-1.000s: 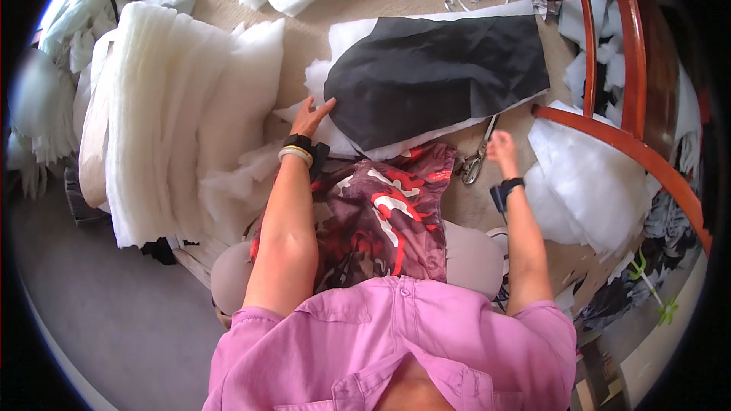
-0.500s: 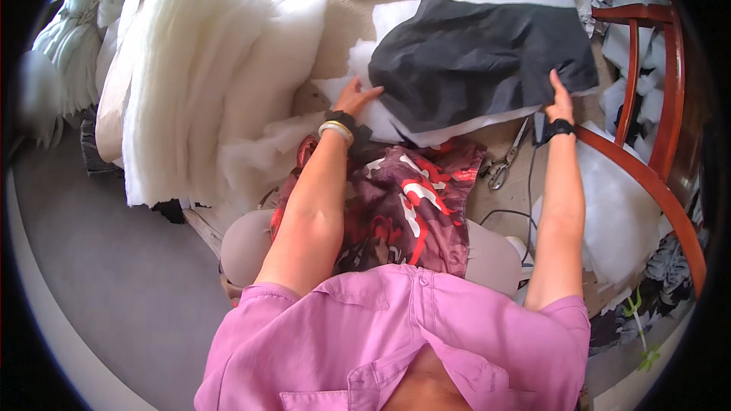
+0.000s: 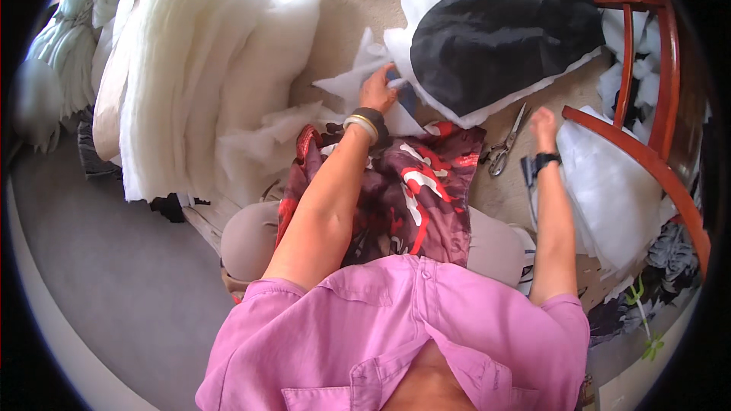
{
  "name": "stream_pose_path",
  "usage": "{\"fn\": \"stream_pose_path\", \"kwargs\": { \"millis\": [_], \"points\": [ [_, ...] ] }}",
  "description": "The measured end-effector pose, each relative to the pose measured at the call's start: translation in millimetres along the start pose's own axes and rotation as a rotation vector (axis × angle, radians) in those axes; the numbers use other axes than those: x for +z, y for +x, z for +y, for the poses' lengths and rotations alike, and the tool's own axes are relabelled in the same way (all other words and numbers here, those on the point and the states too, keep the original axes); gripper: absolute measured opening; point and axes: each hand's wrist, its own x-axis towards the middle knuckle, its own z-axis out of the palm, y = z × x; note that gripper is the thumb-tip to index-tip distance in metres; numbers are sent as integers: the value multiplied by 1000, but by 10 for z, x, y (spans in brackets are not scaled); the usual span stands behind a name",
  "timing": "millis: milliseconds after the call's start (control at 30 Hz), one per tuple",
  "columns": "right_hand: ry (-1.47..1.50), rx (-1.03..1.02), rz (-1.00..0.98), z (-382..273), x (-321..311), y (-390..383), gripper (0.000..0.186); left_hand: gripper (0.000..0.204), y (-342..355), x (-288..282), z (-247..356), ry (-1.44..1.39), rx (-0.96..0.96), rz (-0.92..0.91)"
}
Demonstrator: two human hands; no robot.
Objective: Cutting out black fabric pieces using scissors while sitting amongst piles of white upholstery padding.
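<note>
A dark fabric piece (image 3: 502, 42) with a rounded left end lies flat on a larger sheet of white batting (image 3: 419, 11). At that sheet's lower left, my left hand (image 3: 377, 90) is closed over the batting scraps (image 3: 354, 84). Something small and blue (image 3: 392, 76) shows at its fingertips, too covered to name. My right hand (image 3: 543, 128) is off the fabric, just right of the metal scissors (image 3: 500, 154), its fingers smeared by motion. Whether it holds anything cannot be seen. The scissors lie on the work surface.
A tall stack of white batting (image 3: 190, 76) stands at the left. A reddish wooden frame (image 3: 647, 156) curves along the right, with white batting (image 3: 609, 190) under it. A camouflage cloth (image 3: 411, 198) covers my lap. Bundled pale fabric (image 3: 68, 68) hangs at the far left.
Both hands have left the dark fabric's edges. The fabric and batting now lie further up and right, tilted and flatter. My left hand moved right to something blue; my right hand drew back toward me.
</note>
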Motion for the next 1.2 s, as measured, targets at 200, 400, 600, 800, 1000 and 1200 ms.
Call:
{"fn": "stream_pose_path", "kwargs": {
  "millis": [200, 400, 600, 800, 1000, 1200],
  "points": [
    [-604, -172, -49, 708, 256, -1087, 40, 53, 18, -40, 318, -128, -111, -266],
    [-678, -146, 97, 427, 400, -1318, 47, 63, 136, -13, 221, -275, -248, -418],
    [-845, 43, 184, 308, 405, -1301, 48, 70, 114, -42, 164, -443, -247, -280],
    [-770, -51, 266, 521, 494, -1403, 40, 61, 96, -89, 415, -466, -203, -213],
    [-757, 0, 163, 480, 489, -1422, 38, 54, 86, -104, 387, -508, -218, -254],
    [-867, 79, 73, 383, 639, -1371, 23, 45, 170, -39, 72, -498, -169, -351]
  ]
}}
